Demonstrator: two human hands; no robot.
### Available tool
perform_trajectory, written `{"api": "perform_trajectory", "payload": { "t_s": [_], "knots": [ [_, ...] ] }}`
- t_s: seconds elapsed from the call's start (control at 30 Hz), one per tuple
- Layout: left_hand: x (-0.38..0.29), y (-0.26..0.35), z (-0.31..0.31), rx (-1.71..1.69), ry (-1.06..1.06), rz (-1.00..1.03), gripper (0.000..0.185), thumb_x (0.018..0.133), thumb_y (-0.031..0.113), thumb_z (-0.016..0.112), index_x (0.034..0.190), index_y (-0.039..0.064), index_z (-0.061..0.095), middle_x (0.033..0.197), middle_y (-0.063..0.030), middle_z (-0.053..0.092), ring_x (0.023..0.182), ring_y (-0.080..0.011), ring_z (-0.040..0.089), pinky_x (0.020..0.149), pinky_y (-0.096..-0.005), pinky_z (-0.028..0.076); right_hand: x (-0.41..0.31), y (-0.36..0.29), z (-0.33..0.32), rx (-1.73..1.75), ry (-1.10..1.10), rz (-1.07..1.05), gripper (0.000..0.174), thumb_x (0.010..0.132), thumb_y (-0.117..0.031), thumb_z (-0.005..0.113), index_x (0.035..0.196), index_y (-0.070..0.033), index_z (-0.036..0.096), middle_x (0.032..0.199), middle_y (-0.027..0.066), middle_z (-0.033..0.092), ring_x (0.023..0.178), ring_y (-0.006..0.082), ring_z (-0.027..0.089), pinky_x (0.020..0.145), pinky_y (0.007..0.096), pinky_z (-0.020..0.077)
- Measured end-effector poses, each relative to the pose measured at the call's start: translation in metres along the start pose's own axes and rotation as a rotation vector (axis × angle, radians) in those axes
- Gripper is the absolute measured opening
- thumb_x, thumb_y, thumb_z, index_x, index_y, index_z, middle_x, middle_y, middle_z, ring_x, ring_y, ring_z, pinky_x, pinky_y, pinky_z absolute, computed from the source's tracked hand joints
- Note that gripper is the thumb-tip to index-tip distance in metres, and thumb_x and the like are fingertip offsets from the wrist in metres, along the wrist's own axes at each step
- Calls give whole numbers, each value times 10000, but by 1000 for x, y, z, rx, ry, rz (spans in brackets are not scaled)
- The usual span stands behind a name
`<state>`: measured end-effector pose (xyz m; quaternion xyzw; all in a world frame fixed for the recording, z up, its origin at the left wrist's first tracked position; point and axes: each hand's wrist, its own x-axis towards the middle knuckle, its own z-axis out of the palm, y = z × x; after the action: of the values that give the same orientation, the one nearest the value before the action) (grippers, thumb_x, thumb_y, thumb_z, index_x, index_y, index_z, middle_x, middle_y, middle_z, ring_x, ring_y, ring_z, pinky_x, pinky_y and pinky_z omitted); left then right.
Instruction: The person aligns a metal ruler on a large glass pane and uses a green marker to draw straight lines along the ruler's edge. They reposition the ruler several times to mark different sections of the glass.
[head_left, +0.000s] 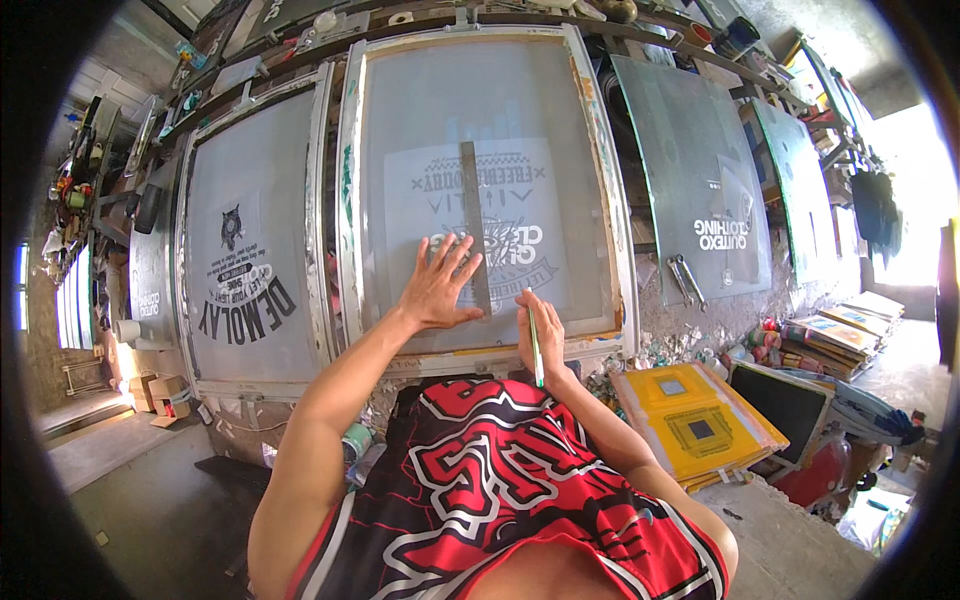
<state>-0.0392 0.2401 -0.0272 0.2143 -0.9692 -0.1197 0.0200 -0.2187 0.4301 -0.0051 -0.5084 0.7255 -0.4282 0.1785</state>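
My left hand (444, 289) lies flat with spread fingers on the mesh of a screen-printing frame (622, 300), its fingertips beside the left edge of a dark flat ruler (470, 195). The ruler lies lengthwise, slightly tilted, over the mesh. Dark lettering and artwork on a film sheet (420, 161) show at the mesh, and white lettering shows there too. A slim pen with a white and green barrel (536, 341) is held in my right hand (546, 334), near the frame's lower edge, to the right of the ruler's lower end.
Another framed screen (322, 225) with dark artwork stands at the left. To the right are a glass sheet (660, 172), two wrenches (687, 282) and a stack of yellow screens (649, 431). Small frames (840, 337) and paint containers (765, 337) crowd the far right. A rail of tools runs behind.
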Motion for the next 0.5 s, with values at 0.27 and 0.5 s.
{"api": "perform_trajectory", "payload": {
  "t_s": [0.27,0.5],
  "knots": [
    [0,0,0,-7,-5,-7,1093,854,908,449,1601,110,420,1706,-168,273,1572,-437,220,1241,-699,82,1,-1,1,6,-7,1,296,1031,-48,570,1314,35,586,1118,191,715,1032,384,673,932,461,538],
    [0,0,2,3,5,-9,1104,853,924,423,1611,121,406,1710,-160,269,1576,-425,213,1245,-693,77,1,-1,1,6,-1,-6,298,1021,-35,576,1310,35,588,1111,192,719,1025,384,677,930,461,540]
  ]
}}
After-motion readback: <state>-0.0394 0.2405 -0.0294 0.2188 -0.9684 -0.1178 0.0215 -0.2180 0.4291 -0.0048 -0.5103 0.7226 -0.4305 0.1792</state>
